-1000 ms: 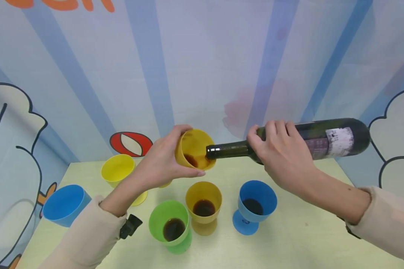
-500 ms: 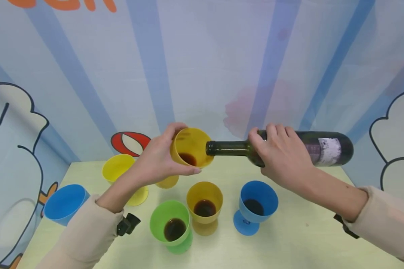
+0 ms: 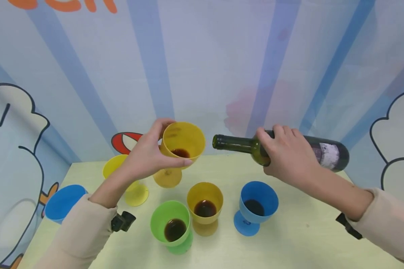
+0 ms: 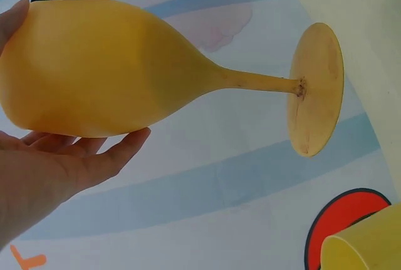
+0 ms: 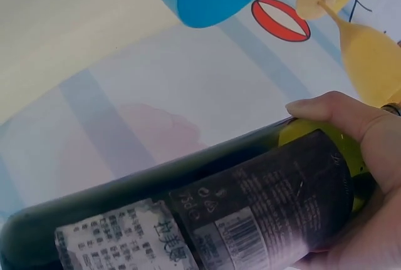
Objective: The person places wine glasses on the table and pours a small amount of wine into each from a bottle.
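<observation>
My left hand (image 3: 149, 151) grips the bowl of an orange-yellow goblet (image 3: 185, 140), fingers behind and thumb across the front. Dark liquid lies in its bottom. The left wrist view shows its whole stem and round foot (image 4: 316, 89). My right hand (image 3: 287, 153) holds a dark green wine bottle (image 3: 330, 154) around its shoulder. The bottle lies nearly level, neck slightly raised, its mouth a short gap right of the goblet's rim. In the right wrist view the bottle's back label (image 5: 263, 201) shows, with the thumb along the glass.
A green goblet (image 3: 165, 209), a second orange-yellow goblet (image 3: 205, 188) and a blue goblet (image 3: 254, 192) stand in front, each holding dark liquid. At left are a yellow goblet (image 3: 136, 194) and another blue one (image 3: 65, 201), partly behind the left arm. A printed backdrop (image 3: 202, 67) rises behind the table (image 3: 289, 243).
The goblet has moved left and turned more upright. The bottle mouth has come out of its rim and drawn right, while the bottle's base has lowered.
</observation>
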The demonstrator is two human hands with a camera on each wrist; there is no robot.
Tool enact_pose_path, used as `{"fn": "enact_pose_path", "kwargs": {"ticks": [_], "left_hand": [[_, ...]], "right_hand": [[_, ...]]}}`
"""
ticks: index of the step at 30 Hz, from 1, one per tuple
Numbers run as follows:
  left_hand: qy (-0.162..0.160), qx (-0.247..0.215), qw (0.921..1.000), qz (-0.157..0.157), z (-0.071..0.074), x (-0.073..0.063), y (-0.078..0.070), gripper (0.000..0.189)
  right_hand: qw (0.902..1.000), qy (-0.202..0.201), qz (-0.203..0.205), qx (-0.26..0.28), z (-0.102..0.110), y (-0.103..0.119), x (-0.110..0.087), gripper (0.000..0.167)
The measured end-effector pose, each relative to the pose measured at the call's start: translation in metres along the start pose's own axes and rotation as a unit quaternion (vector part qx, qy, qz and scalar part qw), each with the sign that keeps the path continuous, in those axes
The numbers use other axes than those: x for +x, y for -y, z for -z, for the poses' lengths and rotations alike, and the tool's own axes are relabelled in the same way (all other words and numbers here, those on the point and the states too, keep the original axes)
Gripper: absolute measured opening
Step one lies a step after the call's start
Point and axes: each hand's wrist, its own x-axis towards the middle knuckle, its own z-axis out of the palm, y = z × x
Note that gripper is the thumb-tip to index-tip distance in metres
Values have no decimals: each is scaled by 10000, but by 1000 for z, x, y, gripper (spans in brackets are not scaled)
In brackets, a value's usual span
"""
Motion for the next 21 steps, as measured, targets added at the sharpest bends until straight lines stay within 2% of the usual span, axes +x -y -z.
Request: {"fn": "enact_pose_path", "kwargs": {"ticks": [5,11,16,21], "left_hand": [[-109,-121,9995,277,4,-1,11,89],[-238,-287,9979,537,6,-4,33,94],[-268,-242,9962,792,3,-3,52,97],[-233,-350,9944,968,-5,-5,73,97]], "right_hand": [[9991,78,-200,375,-1,-10,-4,69],[9948,234,-510,847,-4,-27,-11,76],[9843,421,-996,1392,-12,-42,-21,79],[9665,562,-1296,2143,-27,-56,-34,83]]}}
